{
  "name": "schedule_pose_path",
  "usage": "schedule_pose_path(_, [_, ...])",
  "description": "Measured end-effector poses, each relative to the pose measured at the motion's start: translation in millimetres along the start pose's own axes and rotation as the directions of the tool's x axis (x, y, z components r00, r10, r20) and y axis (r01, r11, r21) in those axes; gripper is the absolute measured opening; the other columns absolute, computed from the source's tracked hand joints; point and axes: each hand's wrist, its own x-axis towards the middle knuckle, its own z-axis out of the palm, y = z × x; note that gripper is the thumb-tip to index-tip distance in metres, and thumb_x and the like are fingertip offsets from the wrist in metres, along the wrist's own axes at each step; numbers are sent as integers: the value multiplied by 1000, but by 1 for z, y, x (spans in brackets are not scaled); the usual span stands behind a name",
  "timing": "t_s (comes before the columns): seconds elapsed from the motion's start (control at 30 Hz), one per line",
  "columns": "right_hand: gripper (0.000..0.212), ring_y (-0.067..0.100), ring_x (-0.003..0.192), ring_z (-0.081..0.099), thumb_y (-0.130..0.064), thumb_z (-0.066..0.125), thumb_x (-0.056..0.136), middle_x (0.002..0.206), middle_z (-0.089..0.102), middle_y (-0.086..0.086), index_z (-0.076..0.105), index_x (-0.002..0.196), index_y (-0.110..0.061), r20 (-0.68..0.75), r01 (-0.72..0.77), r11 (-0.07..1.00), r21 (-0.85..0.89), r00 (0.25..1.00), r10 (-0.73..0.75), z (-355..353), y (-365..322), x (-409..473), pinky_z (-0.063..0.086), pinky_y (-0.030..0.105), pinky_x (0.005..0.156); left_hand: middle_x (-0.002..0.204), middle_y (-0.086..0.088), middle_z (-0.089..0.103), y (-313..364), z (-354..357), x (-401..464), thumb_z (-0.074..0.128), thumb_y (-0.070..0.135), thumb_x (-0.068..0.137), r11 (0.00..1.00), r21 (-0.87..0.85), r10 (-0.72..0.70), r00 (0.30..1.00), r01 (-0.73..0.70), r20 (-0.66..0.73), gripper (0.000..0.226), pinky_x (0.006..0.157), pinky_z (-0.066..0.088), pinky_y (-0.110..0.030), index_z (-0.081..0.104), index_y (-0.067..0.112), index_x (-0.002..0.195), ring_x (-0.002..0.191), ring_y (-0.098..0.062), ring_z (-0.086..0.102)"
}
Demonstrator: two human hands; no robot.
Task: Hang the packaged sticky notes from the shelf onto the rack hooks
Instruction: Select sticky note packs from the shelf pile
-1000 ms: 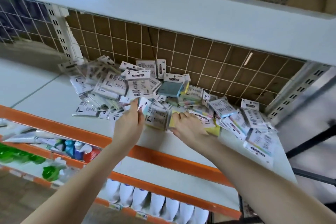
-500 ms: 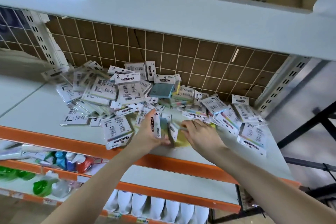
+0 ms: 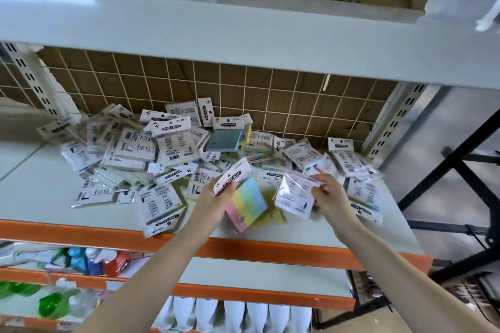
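Two packets are lifted above the shelf's front edge [image 3: 162, 235]. The left hand [image 3: 213, 200] pinches a rainbow packet [image 3: 247, 205] by its header; the right hand [image 3: 328, 197] grips a face-down packet [image 3: 293, 197] — both just apart. Behind lies the pile [image 3: 173, 149] — dozens, uncountable; bare shelf lies left.

Striped sticky-note pack [image 3: 247, 201] tilted, held above shelf [image 3: 40, 186] beside heaped packs [image 3: 173, 143].

Bright daylight, blurred edges, wide-angle distortion
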Motion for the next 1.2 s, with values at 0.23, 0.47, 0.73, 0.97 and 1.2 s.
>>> schedule_pose_path(0.23, [13, 12, 37, 40, -19, 47, 98, 54, 49, 9, 51, 88, -14, -275, 41, 998, -43, 960, -51, -18, 9, -11, 26, 20, 37, 55, 12, 61, 17, 31, 3, 60, 24, 92, 997, 20, -70, 998, 70, -10, 18, 42, 37, -8, 62, 17, 76, 49, 3, 57])
schedule_pose_path(0.47, [45, 26, 55, 65, -13, 47, 97, 120, 33, 2, 32, 138, -24, -74, 183, 964, -195, 977, -200, -4, -14, -23, 50, 19, 56, 106, -4, 69, 26, 44, 9, 63, 18, 89, 991, 124, -58, 998, 57, 10, 26, 77, 47, -26, 63, 13, 115, 93, -19, 63])
schedule_pose_path(0.73, [79, 12, 107, 62, -43, 72, 80, 137, 47, 1, 28, 143, -30, 453, 239, 952, -190, 882, -131, 11, -36, -5, 48, 26, 84, 101, -8, 69, 32, 47, 16, 60, 12, 90, 984, 150, -112, 990, 98, 87, 24, 75, 52, -27, 63, 11, 113, 92, -23, 65])
schedule_pose_path(0.97, [21, 20, 118, 41, -31, 60, 89, 121, 51, 0, 59, 107, -22, 419, 491, 579, -652, 869, -265, 12, -28, 30, 37, 32, 90, 82, 1, 66, 30, 40, 10, 62, 10, 89, 987, 86, -142, 986, 134, 91, 14, 55, 40, -15, 58, 21, 83, 76, -10, 60])
schedule_pose_path(1.2, [8, 0, 70, 54, -37, 59, 90, 89, 61, -12, 53, 88, -32, 307, 394, 639, -661, 919, -249, 3, -23, 36, 40, 21, 54, 77, -4, 67, 32, 29, 12, 60, 23, 92, 994, 55, -101, 995, 100, 26, 12, 63, 45, -26, 64, 16, 83, 72, -21, 63])
